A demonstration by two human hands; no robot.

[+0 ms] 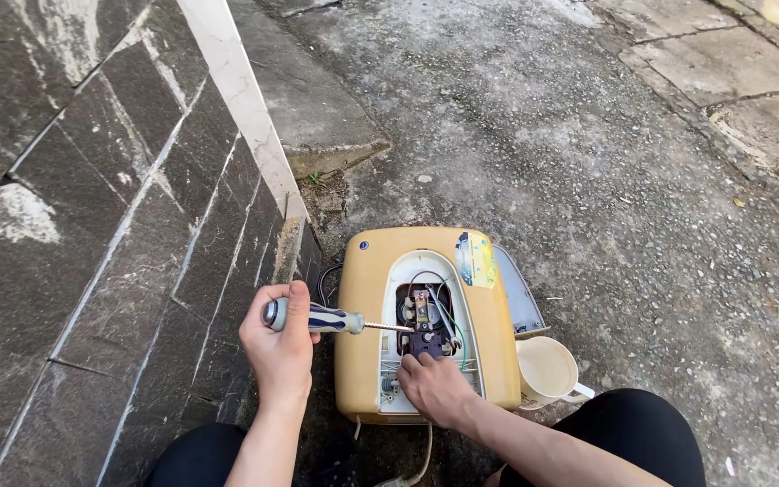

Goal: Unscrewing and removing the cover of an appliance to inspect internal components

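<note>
Yellow appliance (pixel 367 307): lies flat on the concrete ground (pixel 588 180), close against the foot of the dark tiled wall (pixel 92 225), opening upward so its wiring (pixel 426 316) is reachable. Screwdriver (pixel 317 317): held level, tip reaching into the opening. Left hand (pixel 279 347): fist closed round the screwdriver handle. Right hand (pixel 435 388): fingers curled down on the dark part inside, steadying it; grasp unclear. Grey cover (pixel 520 293) and cream cup (pixel 547 370): at the appliance's right edge.
</note>
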